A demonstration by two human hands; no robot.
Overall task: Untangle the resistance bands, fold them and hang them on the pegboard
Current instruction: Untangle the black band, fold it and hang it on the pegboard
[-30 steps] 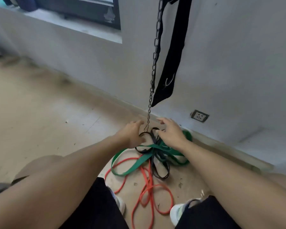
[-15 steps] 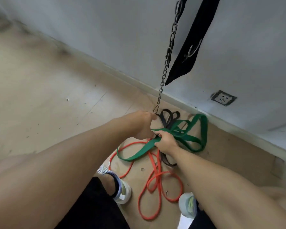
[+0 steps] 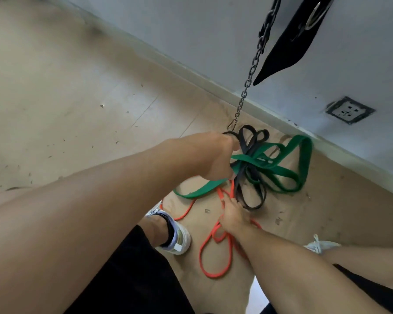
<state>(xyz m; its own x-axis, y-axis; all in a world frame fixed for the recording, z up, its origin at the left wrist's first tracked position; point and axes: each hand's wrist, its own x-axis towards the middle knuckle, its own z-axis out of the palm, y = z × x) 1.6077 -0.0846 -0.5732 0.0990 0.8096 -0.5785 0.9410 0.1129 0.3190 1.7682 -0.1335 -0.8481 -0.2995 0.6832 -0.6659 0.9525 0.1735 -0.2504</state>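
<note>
Two hands work at a knot of resistance bands on the floor (image 3: 82, 87) by the wall.

Taking the hanging chain (image 3: 251, 73) as the mark: the green band (image 3: 286, 177) sprawls below and right of its lower end, tangled with the black band (image 3: 253, 196); the orange band (image 3: 216, 257) loops further below, between two shoes. The left hand (image 3: 216, 157), just under the chain's clip, has its grip curled round the green band at the knot. The right hand (image 3: 235, 215) lies lower on the orange band; how closed its grip is, I cannot tell.
</note>
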